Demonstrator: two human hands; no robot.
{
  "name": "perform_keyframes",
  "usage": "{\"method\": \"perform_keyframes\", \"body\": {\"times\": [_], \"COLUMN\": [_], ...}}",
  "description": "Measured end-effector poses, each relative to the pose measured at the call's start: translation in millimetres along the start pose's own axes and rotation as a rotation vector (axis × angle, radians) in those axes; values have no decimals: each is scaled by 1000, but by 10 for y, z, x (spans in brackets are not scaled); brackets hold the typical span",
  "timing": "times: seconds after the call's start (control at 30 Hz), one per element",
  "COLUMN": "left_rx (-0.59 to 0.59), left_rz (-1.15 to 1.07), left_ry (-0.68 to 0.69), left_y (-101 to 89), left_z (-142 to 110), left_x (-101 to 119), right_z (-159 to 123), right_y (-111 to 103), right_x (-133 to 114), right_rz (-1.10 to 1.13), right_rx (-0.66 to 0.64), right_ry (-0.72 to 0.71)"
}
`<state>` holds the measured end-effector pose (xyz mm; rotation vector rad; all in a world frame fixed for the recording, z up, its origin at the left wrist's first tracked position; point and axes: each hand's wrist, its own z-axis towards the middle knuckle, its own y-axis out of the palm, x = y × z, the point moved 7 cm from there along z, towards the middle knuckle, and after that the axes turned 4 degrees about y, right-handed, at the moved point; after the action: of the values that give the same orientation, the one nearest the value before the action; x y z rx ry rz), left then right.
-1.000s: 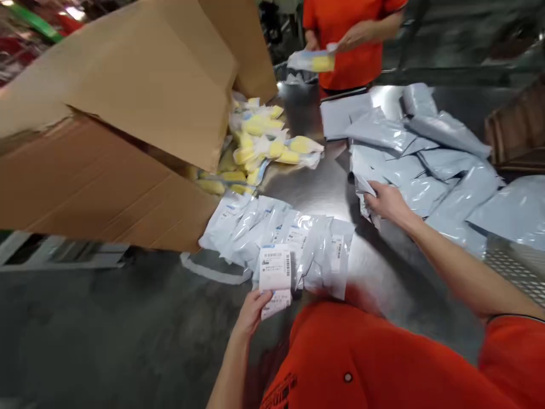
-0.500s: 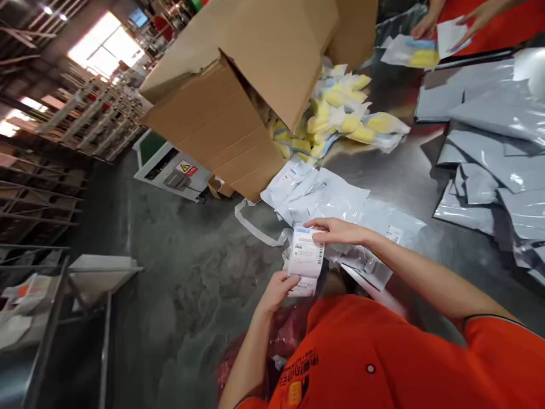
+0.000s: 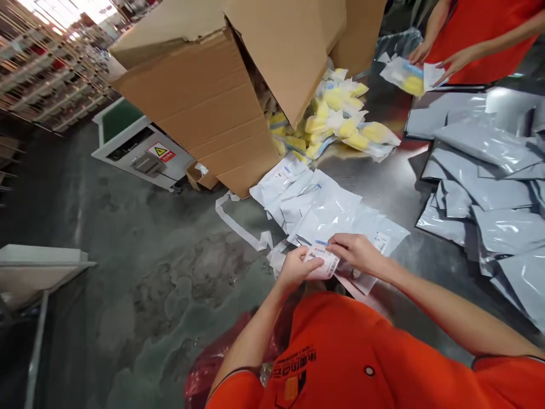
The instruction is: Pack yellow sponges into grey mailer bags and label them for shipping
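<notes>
One white strip [image 3: 238, 227] just below the carton [image 3: 204, 108]; then, lower right of the carton, left hand [image 3: 296, 268] pinched closed on the left side of a printed label [image 3: 322, 260], tilted; right hand [image 3: 355, 251] closed to a pinch at its upper edge, away within the last second from the grey bags [image 3: 489, 176], well right of the carton on the bench [image 3: 378, 177]. Newly down from two printed panels in view to one, with both hands closer together: folded or parted, impossible to tell. Apparently a turn from grey bags to fine two-handed label handling.
</notes>
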<state>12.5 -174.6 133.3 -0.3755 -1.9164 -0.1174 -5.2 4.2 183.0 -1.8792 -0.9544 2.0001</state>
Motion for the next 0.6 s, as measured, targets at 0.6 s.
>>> {"method": "perform_keyframes", "body": {"times": [0.6], "left_rx": [-108], "left_rz": [-60], "left_ry": [-193], "left_y": [-508], "left_z": [-78], "left_x": [-504], "right_z": [833], "right_y": [-244], "right_x": [1175], "right_rz": [-651], "right_rx": [222], "right_ry": [538]}}
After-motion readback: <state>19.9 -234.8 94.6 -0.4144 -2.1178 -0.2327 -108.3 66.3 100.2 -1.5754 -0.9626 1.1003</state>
